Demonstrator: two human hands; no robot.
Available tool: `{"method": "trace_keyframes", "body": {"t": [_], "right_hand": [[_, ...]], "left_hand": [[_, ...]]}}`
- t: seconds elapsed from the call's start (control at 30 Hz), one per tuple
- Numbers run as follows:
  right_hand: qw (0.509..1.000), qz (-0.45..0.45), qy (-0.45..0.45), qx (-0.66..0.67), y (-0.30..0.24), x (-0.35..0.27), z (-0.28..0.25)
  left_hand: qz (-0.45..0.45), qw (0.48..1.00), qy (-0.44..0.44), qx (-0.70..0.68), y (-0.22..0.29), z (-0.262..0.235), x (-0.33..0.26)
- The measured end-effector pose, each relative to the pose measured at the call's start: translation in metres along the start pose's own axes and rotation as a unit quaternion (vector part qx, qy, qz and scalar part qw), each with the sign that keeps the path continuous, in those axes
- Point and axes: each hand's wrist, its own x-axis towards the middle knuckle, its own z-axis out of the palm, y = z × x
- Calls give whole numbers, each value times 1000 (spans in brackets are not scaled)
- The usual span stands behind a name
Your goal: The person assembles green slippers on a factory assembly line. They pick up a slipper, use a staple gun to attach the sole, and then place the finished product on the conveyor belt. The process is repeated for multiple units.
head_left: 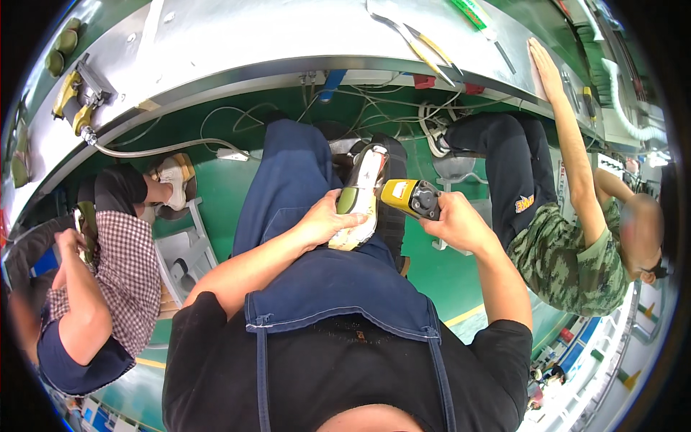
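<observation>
In my lap, over the blue apron [299, 162], lies a shoe upper [358, 191] with olive green sides and a whitish underside, apparently stretched on a last. My left hand [325, 222] is wrapped round its left side, thumb across the lower part. My right hand [461, 221] grips a yellow-and-black staple gun [410, 199]. Its yellow head points left and its tip meets or nearly meets the right edge of the upper; the exact contact is hidden. Most of the handle is inside my right fist.
A metal bench [259, 36] curves across ahead, bearing pincers [421, 47], a green tube [473, 14] and, at left, another yellow staple gun [72, 104] with a hose [165, 153]. People sit close on both sides. Cables [360, 108] hang under the bench; a grey stool [183, 248] stands left.
</observation>
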Motion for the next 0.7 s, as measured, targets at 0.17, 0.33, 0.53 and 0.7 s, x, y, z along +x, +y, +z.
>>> {"method": "trace_keyframes", "body": {"t": [0.17, 0.33, 0.53, 0.7], "right_hand": [[997, -70, 21, 18, -12, 9, 1], [996, -90, 15, 17, -12, 22, 7], [998, -61, 26, 23, -9, 19, -3], [999, -11, 22, 45, 15, 8, -8]], "left_hand": [[-11, 1000, -1, 7, 5, -3, -2], [5, 1000, 3, 23, -3, -4, 2], [4, 999, 1, 32, -1, -6, 2], [-7, 1000, -11, -2, 6, -6, 0]]}}
